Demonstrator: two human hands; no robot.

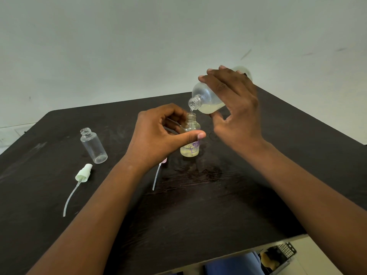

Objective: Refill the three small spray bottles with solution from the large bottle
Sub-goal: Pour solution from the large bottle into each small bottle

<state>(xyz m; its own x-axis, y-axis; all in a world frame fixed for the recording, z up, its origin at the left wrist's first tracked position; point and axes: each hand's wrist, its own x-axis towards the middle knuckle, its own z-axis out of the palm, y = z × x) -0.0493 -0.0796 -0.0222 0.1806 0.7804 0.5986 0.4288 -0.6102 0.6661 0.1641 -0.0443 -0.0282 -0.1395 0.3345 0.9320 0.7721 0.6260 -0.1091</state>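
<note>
The large bottle (210, 96) is held tilted in the right hand (236, 108), fingers wrapped around it, its mouth just above a small spray bottle (190, 135) gripped upright by the left hand (158, 135) on the dark bench (198, 205). At nine o'clock an empty clear bottle (93, 144) stands, a spray cap (83, 173) lying beside it.

Dark brown wood-grain table (208, 205) fills the lower frame, w/ smudges and a wet-looking patch near centre. Behind it a plain pale grey-green wall (139, 46), evenly lit, w/ a few faint scuff marks at upper right. Light floor (321, 255) shows past the table's near-right edge; a sliver of pale surface at far left.
</note>
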